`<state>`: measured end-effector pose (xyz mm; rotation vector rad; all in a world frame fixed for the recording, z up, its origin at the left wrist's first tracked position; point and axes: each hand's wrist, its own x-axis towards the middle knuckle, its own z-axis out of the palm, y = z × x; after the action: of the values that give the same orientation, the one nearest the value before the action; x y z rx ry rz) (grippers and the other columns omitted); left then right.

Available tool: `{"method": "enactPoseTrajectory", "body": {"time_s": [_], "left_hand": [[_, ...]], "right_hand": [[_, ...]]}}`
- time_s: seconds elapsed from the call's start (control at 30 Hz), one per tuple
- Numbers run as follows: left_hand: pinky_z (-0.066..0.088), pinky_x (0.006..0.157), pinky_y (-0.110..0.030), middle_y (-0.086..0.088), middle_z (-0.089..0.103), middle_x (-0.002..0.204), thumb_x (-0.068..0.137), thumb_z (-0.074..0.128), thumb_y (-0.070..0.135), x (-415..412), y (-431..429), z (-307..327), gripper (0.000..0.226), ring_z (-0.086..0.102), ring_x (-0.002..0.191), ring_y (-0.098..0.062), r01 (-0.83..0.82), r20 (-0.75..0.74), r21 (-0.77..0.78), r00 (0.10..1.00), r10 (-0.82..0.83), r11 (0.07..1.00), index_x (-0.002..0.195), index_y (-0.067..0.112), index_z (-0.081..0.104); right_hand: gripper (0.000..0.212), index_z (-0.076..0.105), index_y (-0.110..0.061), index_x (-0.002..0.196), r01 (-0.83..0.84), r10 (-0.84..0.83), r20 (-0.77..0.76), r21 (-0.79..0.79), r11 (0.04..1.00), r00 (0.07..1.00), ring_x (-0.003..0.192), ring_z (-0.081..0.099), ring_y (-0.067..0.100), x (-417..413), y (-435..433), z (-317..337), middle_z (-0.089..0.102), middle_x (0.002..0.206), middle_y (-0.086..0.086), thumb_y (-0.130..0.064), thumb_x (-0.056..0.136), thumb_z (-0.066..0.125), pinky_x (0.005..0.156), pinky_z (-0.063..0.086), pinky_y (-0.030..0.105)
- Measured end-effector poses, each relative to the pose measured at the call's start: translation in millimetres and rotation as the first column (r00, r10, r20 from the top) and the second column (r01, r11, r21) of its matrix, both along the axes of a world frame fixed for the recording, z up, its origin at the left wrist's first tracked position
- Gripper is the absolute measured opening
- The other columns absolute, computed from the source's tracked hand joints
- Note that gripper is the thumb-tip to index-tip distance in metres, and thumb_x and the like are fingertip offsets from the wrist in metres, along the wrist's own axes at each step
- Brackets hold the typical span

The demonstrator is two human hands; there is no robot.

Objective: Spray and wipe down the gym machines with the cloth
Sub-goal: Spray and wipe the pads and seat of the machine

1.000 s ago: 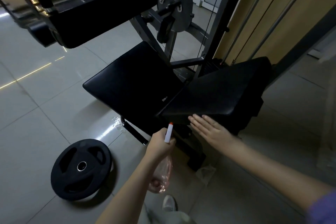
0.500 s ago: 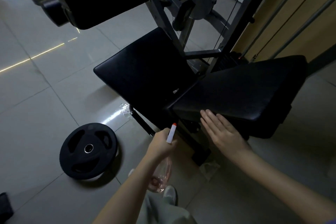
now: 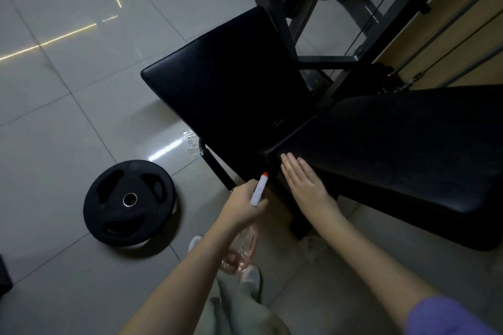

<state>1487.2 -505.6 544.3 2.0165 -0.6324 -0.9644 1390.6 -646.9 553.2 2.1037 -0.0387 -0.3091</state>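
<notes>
**A:** What fills the view, biggest first?

**B:** The pale grey tiled floor (image 3: 68, 117). On it stands the grey steel-framed gym machine (image 3: 275, 8) with two black vinyl pads: a squarish seat pad (image 3: 226, 76) and, meeting it at a corner, a long bench pad (image 3: 394, 144) running off to the right. A black round weight plate (image 3: 129, 201) lies flat on the tiles, left of the arms.

**A:** And the sprayer?

**B:** The clear pinkish plastic spray bottle (image 3: 245, 247) hangs low in the middle, just in front of the pads' shared corner. The left hand (image 3: 242, 205) has its fingers curled round the neck.

**A:** How will it handle?

**B:** I'd judge it light, with thin walls that give if squeezed and may be slick when wet. The neck under the white trigger head (image 3: 259, 190) is the firm place to hold it, and that is where it is held.

**A:** Which way does it point?

**B:** The body's long axis runs down from the fist toward the person's feet. The head slants up and slightly right, its orange tip aimed at the corner of the bench pad.

**A:** The other hand?

**B:** The right hand (image 3: 302, 181) is flat with its fingers straight and together, fingertips at the bench pad's near edge, holding nothing that I can see. No cloth is in view.
</notes>
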Motion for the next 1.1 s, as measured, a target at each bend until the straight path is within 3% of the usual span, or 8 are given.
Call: {"method": "enactPoseTrajectory", "body": {"time_s": [0.17,0.33,0.47,0.6,0.67,0.83,1.0,1.1], "left_hand": [[0.041,0.063,-0.042,-0.021,0.058,0.081,0.07,0.051,0.029,13.7,0.0,-28.7,0.034,0.056,0.073,-0.034,0.007,-0.015,-0.009,1.0,-0.007,1.0,0.087,-0.001,0.055],[0.04,0.065,-0.032,-0.02,0.06,0.087,0.071,0.052,0.029,28.5,-4.4,-64.8,0.034,0.058,0.078,-0.035,-0.021,-0.094,-0.006,0.995,0.02,1.0,0.093,0.003,0.058],[0.041,0.067,-0.03,-0.013,0.059,0.086,0.076,0.056,0.024,36.8,-15.5,-89.3,0.028,0.053,0.073,-0.022,-0.069,-0.207,-0.009,0.976,0.065,0.998,0.098,0.008,0.06],[0.045,0.068,-0.036,-0.008,0.054,0.085,0.081,0.057,0.023,38.1,-24.4,-105.2,0.011,0.052,0.072,-0.02,-0.109,-0.262,0.002,0.959,0.106,0.994,0.09,0.025,0.052],[0.051,0.072,-0.043,-0.008,0.054,0.089,0.078,0.053,0.027,39.0,-25.9,-110.1,0.017,0.054,0.075,-0.023,-0.118,-0.263,-0.006,0.958,0.113,0.993,0.089,0.036,0.045],[0.052,0.077,-0.05,-0.021,0.059,0.099,0.086,0.055,0.015,42.2,-21.0,-124.2,0.029,0.059,0.087,-0.035,-0.193,-0.258,-0.008,0.948,0.184,0.981,0.084,0.042,0.044],[0.051,0.07,-0.044,-0.004,0.052,0.079,0.088,0.055,0.01,46.8,-13.2,-141.5,0.016,0.053,0.071,-0.021,-0.207,-0.271,-0.03,0.943,0.191,0.978,0.1,0.019,0.052],[0.045,0.063,-0.028,-0.003,0.051,0.078,0.086,0.056,0.012,51.8,-8.4,-143.4,0.023,0.051,0.07,-0.018,-0.199,-0.271,-0.048,0.946,0.179,0.979,0.109,0.012,0.055]], "right_hand": [[0.072,0.003,-0.002,0.143,0.013,-0.013,0.033,0.002,1.0,0.999,0.144,0.015,0.026,16.7,1.9,-21.9,0.012,0.157,0.009,-0.039,0.094,0.041,0.113,-0.003,0.046],[0.072,0.009,-0.007,0.145,0.038,-0.042,0.107,0.037,0.999,0.993,0.143,0.021,0.024,31.5,2.2,-50.0,0.02,0.156,0.007,-0.037,0.09,0.046,0.112,-0.008,0.052],[0.058,0.008,0.001,0.145,-0.016,0.012,0.16,0.028,0.999,0.987,0.141,0.027,0.024,32.1,-2.8,-74.4,0.028,0.153,0.01,-0.014,0.089,0.017,0.114,-0.002,0.048],[0.055,0.007,0.003,0.144,-0.035,0.029,0.209,0.029,0.999,0.978,0.141,0.029,0.024,31.9,-5.7,-84.1,0.03,0.152,0.011,-0.008,0.091,0.016,0.115,-0.002,0.045],[0.05,0.015,-0.001,0.144,-0.041,0.018,0.256,0.086,0.995,0.966,0.139,0.03,0.024,34.3,-6.1,-86.3,0.032,0.151,0.012,-0.007,0.095,0.021,0.115,0.002,0.042],[0.052,0.025,-0.001,0.143,-0.059,-0.004,0.305,0.197,0.979,0.953,0.137,0.03,0.028,34.8,-7.0,-86.7,0.036,0.148,0.016,-0.008,0.091,0.023,0.116,0.007,0.04],[0.05,0.033,-0.002,0.138,-0.111,0.011,0.323,0.294,0.949,0.946,0.131,0.043,0.029,48.7,-8.9,-99.0,0.044,0.142,0.018,-0.008,0.088,0.03,0.115,0.01,0.04],[0.048,0.043,-0.002,0.133,-0.154,0.045,0.328,0.315,0.936,0.944,0.125,0.051,0.03,63.5,-13.2,-111.3,0.051,0.136,0.019,-0.004,0.085,0.042,0.115,0.007,0.04]]}}
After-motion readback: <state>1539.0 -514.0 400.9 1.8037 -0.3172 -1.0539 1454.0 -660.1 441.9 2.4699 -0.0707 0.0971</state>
